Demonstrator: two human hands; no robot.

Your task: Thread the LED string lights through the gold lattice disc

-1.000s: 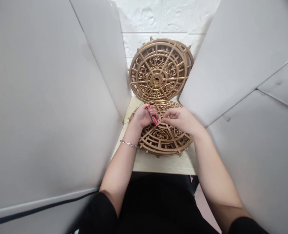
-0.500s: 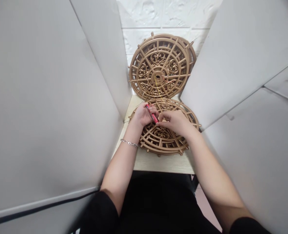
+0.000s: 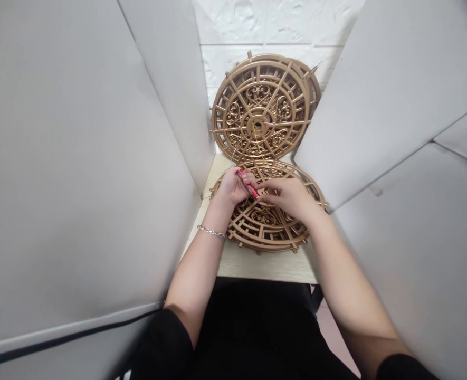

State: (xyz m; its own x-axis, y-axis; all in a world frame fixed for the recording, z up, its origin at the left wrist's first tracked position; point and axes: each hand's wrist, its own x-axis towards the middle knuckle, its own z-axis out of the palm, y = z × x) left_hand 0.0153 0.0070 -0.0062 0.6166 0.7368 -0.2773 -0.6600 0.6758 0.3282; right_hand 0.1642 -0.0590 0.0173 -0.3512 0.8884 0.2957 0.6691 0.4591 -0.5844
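Note:
My left hand (image 3: 236, 186) is closed around a slim red rod with dark marks (image 3: 248, 185); its exact kind is too small to make out. The rod slants down to the right across the palm. My right hand (image 3: 286, 196) has its thumb and forefinger at the rod's lower end, one on each side, seemingly gripping it. Both hands are above a stack of round gold-brown lattice frames (image 3: 268, 230) with scrollwork, lying flat. More such round frames (image 3: 259, 108) lean upright behind. A thin yellow wire (image 3: 258, 140) hangs from the leaning frame's centre toward the flat stack.
The frames stand on a pale wooden board (image 3: 265, 265). White panels rise close on the left (image 3: 78, 158) and right (image 3: 411, 211). A white textured wall (image 3: 233, 24) is behind. A black cable (image 3: 70, 335) runs along the lower left.
My right thumb and forefinger have gone from a pinch beside the rod's lower end to slightly apart around it. My left hand and the rod are almost still.

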